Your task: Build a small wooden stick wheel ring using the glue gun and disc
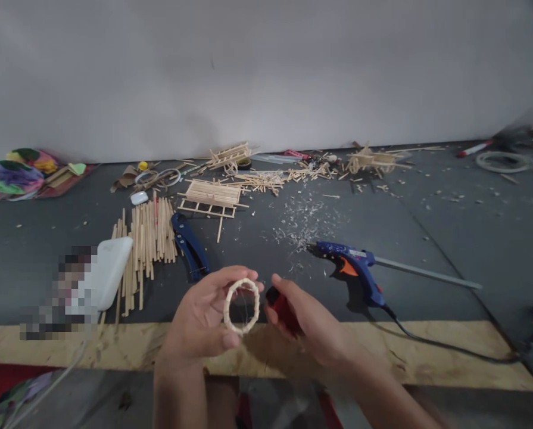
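Note:
My left hand [203, 319] is closed on the edge of a small ring of short wooden stick pieces [226, 310], held upright above the table's front edge. Thin glue strings stretch across the ring's opening. Just to the right, my right hand [311, 319] wraps round a red object with a black end [286, 311]; the fingers cover much of it, so its kind is unclear. The black end points at the ring and stays a little apart from it. A blue glue gun [358, 262] with an orange trigger lies to the right, a glue stick [427, 273] protruding from its back.
Left of my hands lie blue pliers [189, 245], a pile of wooden sticks [152, 235] and a white device [117, 268] with a cable. Behind are a small stick-built frame [212, 198], glue shreds [308, 217] and another stick model [371, 161] near the wall.

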The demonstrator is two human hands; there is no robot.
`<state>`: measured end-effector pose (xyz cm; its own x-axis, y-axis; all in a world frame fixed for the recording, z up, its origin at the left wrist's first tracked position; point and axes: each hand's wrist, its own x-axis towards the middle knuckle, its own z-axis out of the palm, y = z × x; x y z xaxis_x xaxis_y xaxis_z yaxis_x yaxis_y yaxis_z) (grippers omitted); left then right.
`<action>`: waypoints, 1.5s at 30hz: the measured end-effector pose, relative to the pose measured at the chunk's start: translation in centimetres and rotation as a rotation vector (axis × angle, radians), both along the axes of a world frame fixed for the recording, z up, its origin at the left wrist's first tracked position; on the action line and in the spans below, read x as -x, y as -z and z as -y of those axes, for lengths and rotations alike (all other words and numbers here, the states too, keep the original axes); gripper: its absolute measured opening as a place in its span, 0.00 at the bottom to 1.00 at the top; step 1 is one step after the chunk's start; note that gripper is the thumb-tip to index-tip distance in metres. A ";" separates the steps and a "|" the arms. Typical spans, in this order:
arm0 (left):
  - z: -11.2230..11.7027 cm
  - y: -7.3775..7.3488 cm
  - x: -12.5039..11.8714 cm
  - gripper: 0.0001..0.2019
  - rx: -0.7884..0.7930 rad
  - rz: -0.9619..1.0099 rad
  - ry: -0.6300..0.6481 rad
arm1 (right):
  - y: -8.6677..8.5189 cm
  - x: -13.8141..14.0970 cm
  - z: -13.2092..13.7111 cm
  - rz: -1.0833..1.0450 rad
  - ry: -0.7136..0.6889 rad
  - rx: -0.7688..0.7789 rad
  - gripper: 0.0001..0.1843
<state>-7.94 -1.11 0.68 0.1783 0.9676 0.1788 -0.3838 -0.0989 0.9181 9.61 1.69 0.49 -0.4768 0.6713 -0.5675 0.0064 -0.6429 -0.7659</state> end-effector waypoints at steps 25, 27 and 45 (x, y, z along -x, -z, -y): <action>-0.5 0.4 -1.1 0.29 0.034 -0.149 0.063 | -0.3 -0.1 0.3 -0.106 0.166 0.267 0.22; -0.6 0.2 -1.2 0.28 0.011 -0.168 0.053 | -0.4 -0.2 0.2 -0.115 0.162 0.256 0.20; -0.3 -0.3 -0.5 0.26 -0.019 -0.177 -0.055 | -0.4 -0.3 0.1 -0.239 0.291 0.316 0.24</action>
<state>-7.42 -0.85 0.94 0.1551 0.9735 0.1678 -0.2100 -0.1335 0.9685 9.88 1.56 0.92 -0.4365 0.6086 -0.6626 -0.3598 -0.7931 -0.4914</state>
